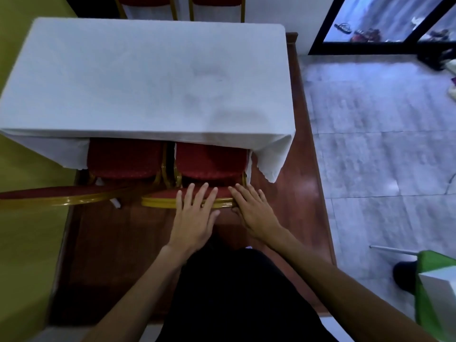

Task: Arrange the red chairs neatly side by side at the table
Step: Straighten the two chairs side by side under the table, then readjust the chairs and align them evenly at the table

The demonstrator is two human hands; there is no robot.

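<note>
At the left, a red chair (123, 160) sits tucked under the worktop (148, 77), its seat half hidden by the white cloth and its curved back running off the left edge of view. Just beside it, gold frames nearly touching, stands the right chair (209, 161), also pushed in under the cloth, and this is the one you have in hand. Your left hand (195, 215) lies flat over the top rail of its back, fingers (197, 193) spread and draped forward over the red padding, thumb hooked at the near side of the gold tube; it rests on the rail more than it clamps it. Your right hand (254, 213) presses the same rail at its right end, fingers extended and nearly flat, thumb tucked beneath the frame, a loose hold at most. The chair looks like a stiff metal banquet type, likely moderately heavy and prone to drag on the wooden floor (111, 243), with smooth, possibly slick tubing. The padded top rail gives the surest purchase; gripping it at both ends, as you nearly do, should steer the chair square. Two more chairs show across the worktop. The pair here seems close to aligned.
</note>
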